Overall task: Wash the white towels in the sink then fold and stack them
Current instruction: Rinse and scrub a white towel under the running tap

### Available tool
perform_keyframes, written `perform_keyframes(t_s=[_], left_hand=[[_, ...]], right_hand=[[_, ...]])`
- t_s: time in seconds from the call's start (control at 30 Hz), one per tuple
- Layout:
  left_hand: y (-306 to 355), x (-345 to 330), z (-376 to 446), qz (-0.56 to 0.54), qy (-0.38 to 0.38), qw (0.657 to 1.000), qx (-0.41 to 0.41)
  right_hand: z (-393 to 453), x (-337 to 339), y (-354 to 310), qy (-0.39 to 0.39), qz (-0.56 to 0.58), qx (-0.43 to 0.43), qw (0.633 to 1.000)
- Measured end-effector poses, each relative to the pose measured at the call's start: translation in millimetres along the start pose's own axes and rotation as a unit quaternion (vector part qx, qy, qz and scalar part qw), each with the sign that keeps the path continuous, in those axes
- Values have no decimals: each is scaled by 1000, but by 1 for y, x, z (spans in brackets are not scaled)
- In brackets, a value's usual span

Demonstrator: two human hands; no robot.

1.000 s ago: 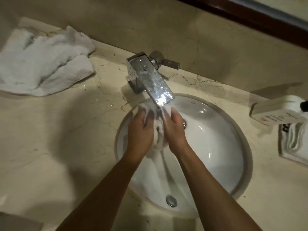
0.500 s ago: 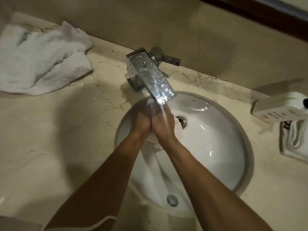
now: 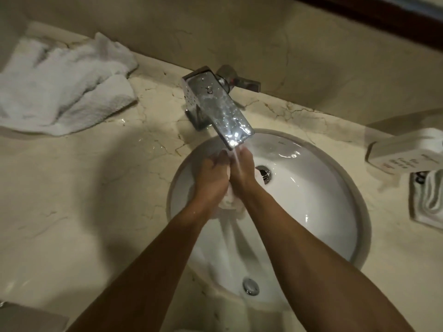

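Two hands: we bunch the wet towel [image 3: 227, 200] between left hand [image 3: 211, 180] and right hand [image 3: 244, 171], fingers curled round it, so it can be rubbed.
Position: inside the sink [image 3: 323, 188], under the faucet [image 3: 215, 106], where water lands on it.
Other towels [image 3: 60, 92]: heaped at the surface's back left corner, apart from the sink.

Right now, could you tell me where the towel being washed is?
In the head view, the wet towel is bunched between the left hand and right hand, over the sink under the faucet.
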State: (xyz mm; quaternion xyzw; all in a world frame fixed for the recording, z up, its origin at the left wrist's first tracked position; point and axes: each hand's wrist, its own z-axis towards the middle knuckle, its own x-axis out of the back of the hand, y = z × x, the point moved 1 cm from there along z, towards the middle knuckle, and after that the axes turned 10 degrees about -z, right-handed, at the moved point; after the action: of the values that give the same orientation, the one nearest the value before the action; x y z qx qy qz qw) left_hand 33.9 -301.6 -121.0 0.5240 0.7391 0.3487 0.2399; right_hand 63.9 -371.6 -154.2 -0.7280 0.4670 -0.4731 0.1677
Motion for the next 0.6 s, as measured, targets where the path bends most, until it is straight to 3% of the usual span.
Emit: perform_keyframes(t_s=[0.13, 0.2, 0.27, 0.33, 0.4, 0.47, 0.5, 0.6], left_hand=[[2, 11, 10, -6, -27, 998, 62], [2, 8, -5, 38, -67, 997, 32], [0, 0, -20, 84, -81, 993, 9], [4, 1, -24, 54, -76, 996, 1], [15, 12, -25, -15, -78, 997, -23], [25, 29, -37, -48, -72, 993, -76], [27, 35, -43, -60, -79, 991, -85], [28, 40, -63, -189, -161, 968, -38]], right_hand=[[-39, 1, -7, -43, -17, 73, 996], [-31, 6, 3, -25, 5, 80, 996], [-9, 10, 11, -20, 22, -4, 1000], [5, 15, 16, -49, 126, -113, 984], [3, 32, 16, -114, 337, -197, 913], [-6, 58, 23, -195, 524, -200, 805], [-16, 68, 28, -240, 554, -194, 774], [-58, 69, 43, -303, 394, -205, 843]])
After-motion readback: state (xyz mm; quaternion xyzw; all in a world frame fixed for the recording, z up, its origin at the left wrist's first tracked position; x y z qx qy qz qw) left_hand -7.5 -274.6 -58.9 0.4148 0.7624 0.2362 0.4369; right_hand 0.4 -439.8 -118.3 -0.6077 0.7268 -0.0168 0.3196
